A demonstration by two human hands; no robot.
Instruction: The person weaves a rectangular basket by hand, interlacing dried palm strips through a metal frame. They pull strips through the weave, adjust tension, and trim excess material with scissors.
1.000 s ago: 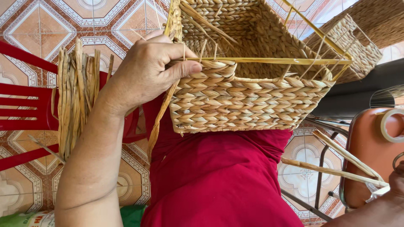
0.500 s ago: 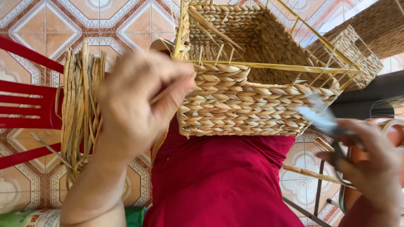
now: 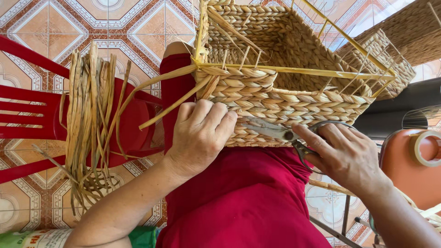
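1. We saw one package: a soft green bag (image 3: 32,238) with a pale printed panel, lying on the tiled floor below the red chair (image 3: 27,115), at the bottom-left corner.
2. We saw no signs or screens.
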